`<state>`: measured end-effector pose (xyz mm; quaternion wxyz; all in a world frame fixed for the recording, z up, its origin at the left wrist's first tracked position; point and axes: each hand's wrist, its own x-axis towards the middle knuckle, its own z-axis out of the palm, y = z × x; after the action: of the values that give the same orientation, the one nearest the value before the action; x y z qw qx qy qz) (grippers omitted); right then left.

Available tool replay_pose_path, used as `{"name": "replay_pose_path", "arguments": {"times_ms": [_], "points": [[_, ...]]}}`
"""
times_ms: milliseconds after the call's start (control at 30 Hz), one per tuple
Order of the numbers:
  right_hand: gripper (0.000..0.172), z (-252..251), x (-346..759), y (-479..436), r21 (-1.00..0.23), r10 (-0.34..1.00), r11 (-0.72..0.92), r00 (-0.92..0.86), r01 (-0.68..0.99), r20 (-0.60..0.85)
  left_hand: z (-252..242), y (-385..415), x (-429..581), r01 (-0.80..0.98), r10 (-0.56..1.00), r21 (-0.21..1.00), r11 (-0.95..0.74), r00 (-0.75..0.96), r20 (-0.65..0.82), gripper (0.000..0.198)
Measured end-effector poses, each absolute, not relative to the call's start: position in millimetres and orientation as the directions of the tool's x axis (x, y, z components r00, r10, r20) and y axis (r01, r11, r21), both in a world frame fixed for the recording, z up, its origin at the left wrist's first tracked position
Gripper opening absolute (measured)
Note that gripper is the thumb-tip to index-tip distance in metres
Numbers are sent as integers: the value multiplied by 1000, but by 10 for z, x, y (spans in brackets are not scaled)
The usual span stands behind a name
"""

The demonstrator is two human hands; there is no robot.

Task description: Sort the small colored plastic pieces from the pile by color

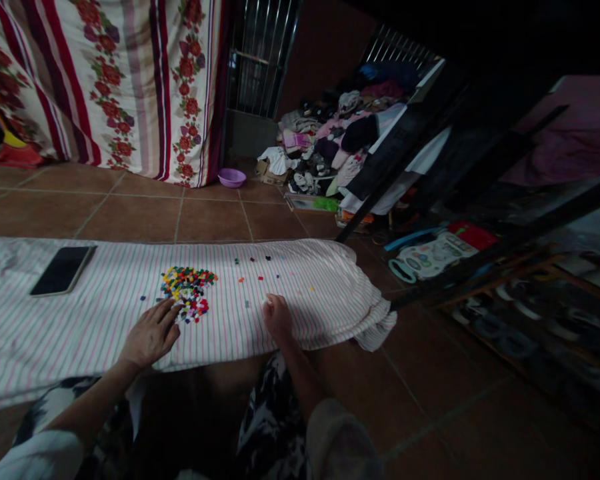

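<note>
In my head view, the heap of small coloured pieces (189,283) lies on the striped cloth (115,283). At its near edge the left hand (153,332) has bent fingers, pinching or not I can't tell; the right hand (279,319) is curled closed (contents hidden, if any) near scattered single pieces (261,278). I'd pinch lightly, sparing the heap.

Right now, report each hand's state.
Left hand: open, palm down, fingers at the heap of small, multicoloured pieces.
Right hand: curled closed over the white, striped cloth; whether holding anything cannot be told.
</note>
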<state>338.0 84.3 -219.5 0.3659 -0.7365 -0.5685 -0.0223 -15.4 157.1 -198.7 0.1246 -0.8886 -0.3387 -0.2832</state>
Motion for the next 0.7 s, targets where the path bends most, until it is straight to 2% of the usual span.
{"name": "replay_pose_path", "arguments": {"times_ms": [133,333,700], "points": [[38,-2204,3388,821,-589,750,-132,469,797,467,-2027,1575,-161,678,562,25,-735,588,582,39],[44,-2169,3382,698,-739,680,-245,655,627,330,-2091,1578,-171,665,593,117,-738,555,583,41],[43,-2043,3100,516,-781,710,-200,637,591,300,-2084,1576,-169,647,634,221,-730,520,572,44]]}}
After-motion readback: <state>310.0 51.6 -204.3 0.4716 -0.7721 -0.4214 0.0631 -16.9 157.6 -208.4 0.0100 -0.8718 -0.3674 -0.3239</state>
